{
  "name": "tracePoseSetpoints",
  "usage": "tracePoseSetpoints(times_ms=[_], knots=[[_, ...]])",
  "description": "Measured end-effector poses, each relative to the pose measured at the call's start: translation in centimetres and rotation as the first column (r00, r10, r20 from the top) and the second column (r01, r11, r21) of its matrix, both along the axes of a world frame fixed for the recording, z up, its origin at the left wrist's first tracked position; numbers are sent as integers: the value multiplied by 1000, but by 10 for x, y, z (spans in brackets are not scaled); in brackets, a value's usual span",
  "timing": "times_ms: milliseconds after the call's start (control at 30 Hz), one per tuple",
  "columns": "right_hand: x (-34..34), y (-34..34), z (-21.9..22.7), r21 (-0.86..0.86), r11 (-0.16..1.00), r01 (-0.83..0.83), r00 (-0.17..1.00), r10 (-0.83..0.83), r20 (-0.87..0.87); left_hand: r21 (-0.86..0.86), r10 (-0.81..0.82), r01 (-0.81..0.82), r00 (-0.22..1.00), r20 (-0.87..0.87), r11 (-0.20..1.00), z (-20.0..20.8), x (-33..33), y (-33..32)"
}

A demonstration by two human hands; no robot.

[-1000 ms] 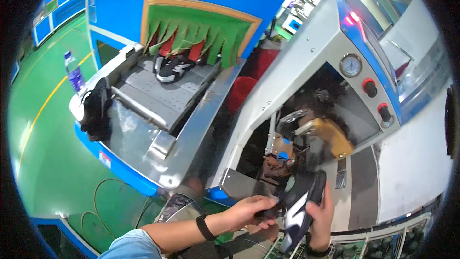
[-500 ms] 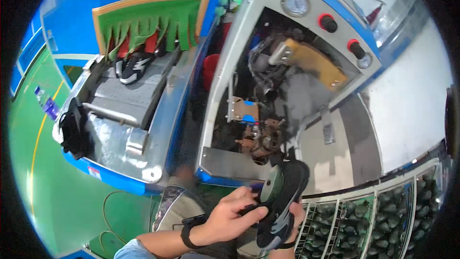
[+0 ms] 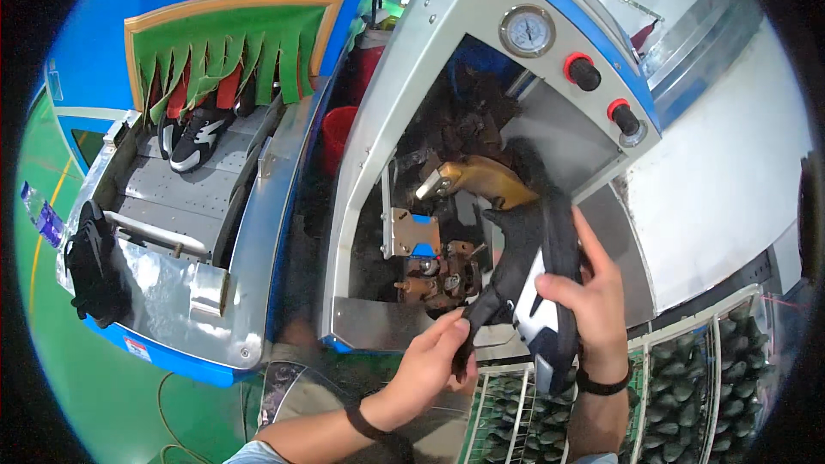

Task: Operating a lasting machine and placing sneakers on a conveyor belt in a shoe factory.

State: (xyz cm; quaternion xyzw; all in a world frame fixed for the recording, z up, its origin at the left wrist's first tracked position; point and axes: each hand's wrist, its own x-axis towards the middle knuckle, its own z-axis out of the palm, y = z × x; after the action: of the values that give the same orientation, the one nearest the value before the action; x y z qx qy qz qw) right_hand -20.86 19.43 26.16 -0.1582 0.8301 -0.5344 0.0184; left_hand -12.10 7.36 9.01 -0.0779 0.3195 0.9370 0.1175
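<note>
A black sneaker with white side panels (image 3: 543, 288) is held up on end, tilted, in front of the open bay of a machine. My right hand (image 3: 593, 301) grips it around the sole side, with the thumb across the white panel. With thumb and fingers, my left hand (image 3: 438, 351) pinches a black flap at the shoe's opening, probably the tongue. Just behind the shoe's upper end sits a curved yellow-brown machine part (image 3: 488, 179). A rusty metal clamp-like mechanism (image 3: 443, 275) lies lower in the bay, beyond my left hand.
The machine's grey frame (image 3: 365, 180) carries a round gauge (image 3: 528, 31) and red-black knobs (image 3: 583, 72). On the left, a conveyor (image 3: 172, 189) bears sneakers (image 3: 199, 139) beneath green strips (image 3: 232, 43); a black shoe (image 3: 93, 266) rests at its edge. A rack of dark pieces (image 3: 670, 395) stands lower right.
The sneaker has been raised and turned toward the machine bay; its side now shows instead of the pale green piece in its opening. My right hand has come into fuller view. The view has shifted.
</note>
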Motion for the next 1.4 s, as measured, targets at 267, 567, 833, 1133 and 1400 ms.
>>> tracePoseSetpoints(times_ms=[267, 567, 833, 1133, 1400], knots=[[-54, -32, -3, 778, 627, -38, 991, 124, -51, 400, -106, 26, 978, 180, 916, -23, -35, 0], [-63, -26, -31, 695, 706, 137, 930, 150, -335, 253, -122, 72, 974, 189, 965, -31, -21, -29], [-44, -27, -38, 506, 814, 285, 816, 71, -574, -116, -212, 223, 972, 101, 968, -55, 14, 2], [93, 46, -103, 372, 831, 415, 740, -69, -669, -267, -187, 162, 980, -70, 950, 1, 73, -13], [181, 112, -120, 459, 820, -340, 934, 350, 67, 217, -388, 391, 920, -58, 894, 6, 95, -26]])
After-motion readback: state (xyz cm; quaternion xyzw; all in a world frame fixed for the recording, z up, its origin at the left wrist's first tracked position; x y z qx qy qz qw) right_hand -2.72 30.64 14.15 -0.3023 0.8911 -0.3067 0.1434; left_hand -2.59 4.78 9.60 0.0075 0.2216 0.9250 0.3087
